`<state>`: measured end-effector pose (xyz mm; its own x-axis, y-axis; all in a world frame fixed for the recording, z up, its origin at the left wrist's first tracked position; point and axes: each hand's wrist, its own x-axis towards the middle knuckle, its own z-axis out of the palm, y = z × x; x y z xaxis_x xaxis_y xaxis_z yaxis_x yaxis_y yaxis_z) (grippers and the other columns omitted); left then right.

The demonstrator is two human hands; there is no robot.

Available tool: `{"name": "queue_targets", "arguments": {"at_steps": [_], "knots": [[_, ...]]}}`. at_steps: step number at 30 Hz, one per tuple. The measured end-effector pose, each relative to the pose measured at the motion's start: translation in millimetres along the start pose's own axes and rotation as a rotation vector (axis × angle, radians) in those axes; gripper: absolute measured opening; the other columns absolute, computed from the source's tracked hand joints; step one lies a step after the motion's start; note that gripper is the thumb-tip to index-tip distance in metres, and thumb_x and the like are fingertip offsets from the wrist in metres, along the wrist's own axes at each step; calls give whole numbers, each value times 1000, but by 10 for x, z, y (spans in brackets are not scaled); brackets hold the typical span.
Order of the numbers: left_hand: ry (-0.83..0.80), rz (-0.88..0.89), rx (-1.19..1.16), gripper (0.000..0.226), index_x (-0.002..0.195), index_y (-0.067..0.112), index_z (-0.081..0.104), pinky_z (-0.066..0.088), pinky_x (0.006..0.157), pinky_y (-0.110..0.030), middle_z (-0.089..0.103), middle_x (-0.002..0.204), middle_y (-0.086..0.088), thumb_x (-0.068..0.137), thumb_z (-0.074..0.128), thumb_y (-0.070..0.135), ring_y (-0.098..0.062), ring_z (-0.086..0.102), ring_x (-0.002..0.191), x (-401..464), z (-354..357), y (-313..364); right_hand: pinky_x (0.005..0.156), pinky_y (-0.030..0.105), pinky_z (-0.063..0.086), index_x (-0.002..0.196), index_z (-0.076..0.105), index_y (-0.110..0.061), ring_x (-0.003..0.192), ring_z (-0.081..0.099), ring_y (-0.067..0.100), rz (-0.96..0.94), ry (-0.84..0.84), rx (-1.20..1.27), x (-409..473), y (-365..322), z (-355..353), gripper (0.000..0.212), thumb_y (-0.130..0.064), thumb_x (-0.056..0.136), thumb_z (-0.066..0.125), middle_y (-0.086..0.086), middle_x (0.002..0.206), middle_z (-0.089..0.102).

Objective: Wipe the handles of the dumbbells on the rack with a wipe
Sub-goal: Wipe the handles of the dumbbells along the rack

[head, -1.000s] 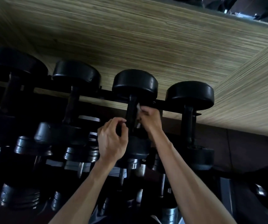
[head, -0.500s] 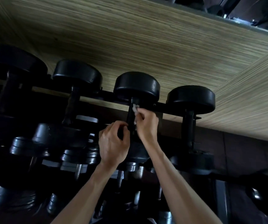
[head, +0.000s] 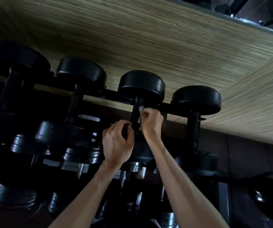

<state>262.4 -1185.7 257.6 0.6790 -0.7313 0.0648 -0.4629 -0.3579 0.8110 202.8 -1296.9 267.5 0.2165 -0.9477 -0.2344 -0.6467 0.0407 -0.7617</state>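
Observation:
Several black dumbbells lie across the top rail of the dark rack (head: 173,106). The third dumbbell (head: 141,84) from the left has its handle (head: 135,111) between my hands. My right hand (head: 150,120) pinches a crumpled white wipe (head: 140,109) against the right side of that handle, near its far head. My left hand (head: 116,142) curls round the handle's lower part, just above the near head. Part of the wipe is hidden under my fingers.
A neighbouring dumbbell (head: 196,99) sits close on the right, another dumbbell (head: 81,73) on the left. Lower rack tiers hold several smaller chrome and black dumbbells (head: 76,155). A wood-grain wall (head: 132,38) lies behind the rack. A dark rounded object (head: 270,195) is at lower right.
My right hand has slid the wipe up the handle toward the far head. My left hand kept its hold low on the handle.

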Motion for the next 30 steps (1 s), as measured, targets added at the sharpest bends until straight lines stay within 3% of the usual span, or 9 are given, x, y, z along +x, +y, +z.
{"name": "queue_targets", "arguments": {"at_steps": [2, 4, 8, 11, 14, 18, 22, 26, 30], "knots": [[3, -10, -1, 21, 94, 25, 67, 55, 77, -49, 67, 83, 18, 90, 47, 31, -4, 64, 74, -3, -3, 14, 39, 15, 39, 68, 63, 1, 49, 58, 12, 41, 89, 43, 166, -126, 20, 37, -12, 101, 57, 6, 62, 64], [5, -19, -3, 20, 94, 26, 67, 55, 77, -49, 68, 83, 17, 90, 48, 31, -4, 64, 73, -6, -3, 13, 40, 9, 34, 70, 65, 7, 45, 53, 3, 79, 88, 90, 227, -189, -1, 36, -10, 101, 57, 6, 62, 63], [18, -19, -17, 21, 93, 25, 67, 56, 76, -47, 69, 83, 17, 91, 47, 31, -3, 64, 74, -11, 7, -12, 40, 7, 35, 74, 70, 4, 49, 56, 0, 126, -171, -54, -56, -21, -155, 31, -5, 99, 55, 0, 63, 62], [26, -14, -18, 23, 92, 24, 67, 56, 77, -47, 69, 82, 16, 90, 46, 31, -3, 64, 75, -12, 7, -3, 42, 11, 41, 78, 73, -7, 54, 57, 8, 211, -297, -76, -106, 85, -198, 27, -12, 100, 58, -2, 66, 63], [16, -12, -34, 24, 91, 24, 68, 55, 78, -47, 68, 81, 17, 90, 45, 32, -1, 64, 75, -17, 1, -7, 55, 28, 52, 76, 72, -12, 56, 59, 16, 279, -273, 160, 88, 80, -125, 26, -14, 100, 61, 3, 65, 65], [12, -10, -33, 25, 92, 24, 67, 56, 75, -48, 68, 80, 17, 90, 44, 34, -1, 63, 71, -23, 5, -25, 55, 29, 52, 72, 72, -17, 61, 63, 17, 285, -230, 205, 83, 113, -66, 30, -17, 100, 59, 5, 67, 69], [28, -13, -26, 24, 92, 24, 67, 56, 74, -48, 67, 80, 17, 91, 44, 32, 0, 63, 71, -20, 16, -25, 44, 8, 39, 82, 76, -12, 62, 59, 6, 214, -279, -30, -127, 185, -170, 24, -9, 98, 58, 2, 78, 70], [13, -24, -19, 26, 93, 25, 67, 56, 72, -49, 67, 78, 17, 90, 43, 34, 2, 58, 64, -20, 6, -15, 45, 12, 40, 66, 68, -12, 51, 56, 6, 185, -94, 79, 85, 27, -58, 38, -24, 101, 60, -2, 58, 63], [8, -23, -14, 24, 93, 25, 67, 56, 71, -49, 67, 77, 16, 90, 44, 33, 1, 55, 61, -20, 6, -22, 52, 3, 38, 77, 71, -13, 64, 57, 5, 29, 63, 91, 182, -125, 34, 30, -22, 103, 58, -6, 69, 62]]}}
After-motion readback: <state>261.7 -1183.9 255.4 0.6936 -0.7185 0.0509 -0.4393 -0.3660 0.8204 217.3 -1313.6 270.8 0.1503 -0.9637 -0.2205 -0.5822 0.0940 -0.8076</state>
